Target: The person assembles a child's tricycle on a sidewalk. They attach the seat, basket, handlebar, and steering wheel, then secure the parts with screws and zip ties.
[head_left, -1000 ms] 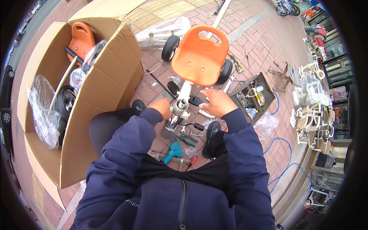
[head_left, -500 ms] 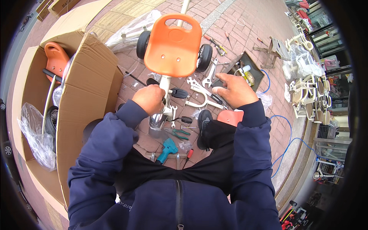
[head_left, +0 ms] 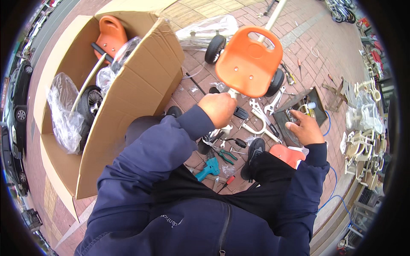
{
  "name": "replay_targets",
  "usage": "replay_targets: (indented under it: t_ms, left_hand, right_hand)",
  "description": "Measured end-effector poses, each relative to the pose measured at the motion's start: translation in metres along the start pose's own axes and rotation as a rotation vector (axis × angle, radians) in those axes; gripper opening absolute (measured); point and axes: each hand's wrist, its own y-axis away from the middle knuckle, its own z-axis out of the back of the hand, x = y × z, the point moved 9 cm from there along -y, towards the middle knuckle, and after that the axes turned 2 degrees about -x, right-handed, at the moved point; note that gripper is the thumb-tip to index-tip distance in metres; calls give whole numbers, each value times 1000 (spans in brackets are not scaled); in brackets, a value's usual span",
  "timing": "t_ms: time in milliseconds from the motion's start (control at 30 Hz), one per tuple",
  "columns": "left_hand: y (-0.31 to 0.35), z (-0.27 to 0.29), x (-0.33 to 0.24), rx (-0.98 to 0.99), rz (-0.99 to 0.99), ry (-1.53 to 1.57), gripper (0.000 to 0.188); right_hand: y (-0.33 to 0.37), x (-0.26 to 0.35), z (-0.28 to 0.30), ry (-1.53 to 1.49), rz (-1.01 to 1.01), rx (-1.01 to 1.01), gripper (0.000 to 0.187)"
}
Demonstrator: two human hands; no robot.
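Observation:
A child's tricycle with an orange seat, black wheels and a white frame tube stands in front of me. My left hand is closed around the frame just below the seat, hiding part of it. Beside that hand is a black pedal. My right hand is held over the near side of a dark metal toolbox, fingers apart and holding nothing. Between the hands lie a white U-shaped fork and an adjustable wrench.
An open cardboard box at left holds another orange seat and bagged parts. Near my feet are a teal power tool, green-handled pliers, a red screwdriver and an orange-red plastic piece. White parts are heaped at right.
The view has swung left, so the scene sits further right. My left hand still grips the tricycle frame, and my right hand stays over the toolbox with nothing in it.

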Motion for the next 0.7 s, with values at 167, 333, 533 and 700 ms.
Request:
replay_targets:
  t_ms: [167, 333, 533, 700]
  left_hand:
    - [79, 104, 18, -497, 72, 236, 31]
    - [236, 201, 132, -747, 387, -55, 34]
    - [427, 184, 158, -585, 563, 438, 20]
    - [408, -61, 105, 13, 480, 749, 31]
  right_hand:
    - [-20, 5, -25, -4, -10, 120, 52]
    - [-38, 15, -56, 112, 71, 193, 55]
    - [-40, 40, -97, 214, 152, 258, 56]
    - [-32, 74, -109, 195, 137, 310, 56]
